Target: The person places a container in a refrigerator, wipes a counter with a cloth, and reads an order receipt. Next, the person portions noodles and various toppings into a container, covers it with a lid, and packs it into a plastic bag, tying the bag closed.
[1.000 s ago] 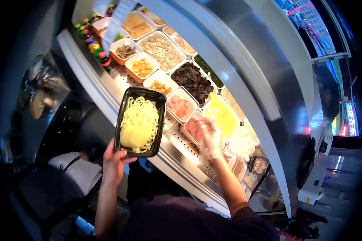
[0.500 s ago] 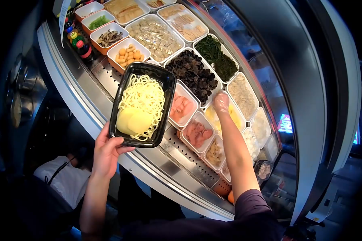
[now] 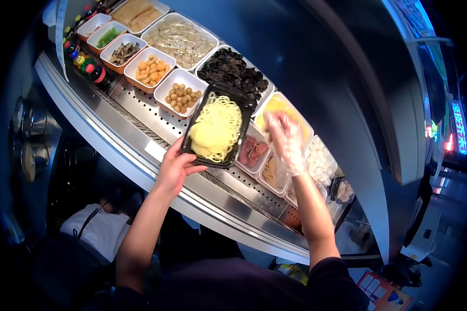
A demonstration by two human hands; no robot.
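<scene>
My left hand (image 3: 174, 170) grips the near left corner of a black plastic tray (image 3: 248, 106), held tilted above the counter. Pale yellow noodles (image 3: 224, 114) fill the tray, with round yellow slices (image 3: 207, 139), like potato, lying on top. My right hand (image 3: 286, 136) wears a clear plastic glove and is just right of the tray. It hovers over a white container of yellow slices (image 3: 303, 124). Its fingers look bent but are blurred, so whether anything is between them cannot be made out.
Around the tray stand containers of black fungus (image 3: 233, 72), small brown balls (image 3: 182, 98), orange balls (image 3: 151, 70), pink meat (image 3: 251, 153) and white pieces (image 3: 320, 160). Several bottles (image 3: 91, 70) line the left end. A curved metal edge (image 3: 140, 171) runs along the counter's front; a dark cover arches over its far side.
My right hand has risen out of the yellow-slice container. The tray has shifted right and down in view, uncovering the brown balls. The camera's view has turned.
</scene>
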